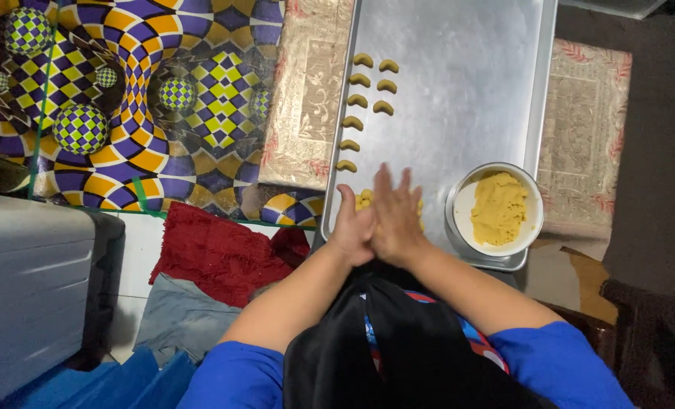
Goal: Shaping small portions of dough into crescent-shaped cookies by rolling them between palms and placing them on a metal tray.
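Observation:
My left hand and my right hand are pressed palm to palm over the near end of a large metal baking tray. Yellow dough shows between and under the palms. On the tray's left side lie several small curved dough pieces in two short columns. A white bowl holding a lump of yellow dough sits on the tray's near right corner, close to my right hand.
The tray rests on a beige patterned cloth. A purple, yellow and orange checkered mat lies to the left. Near me are a red cloth, a grey case and dark floor at right.

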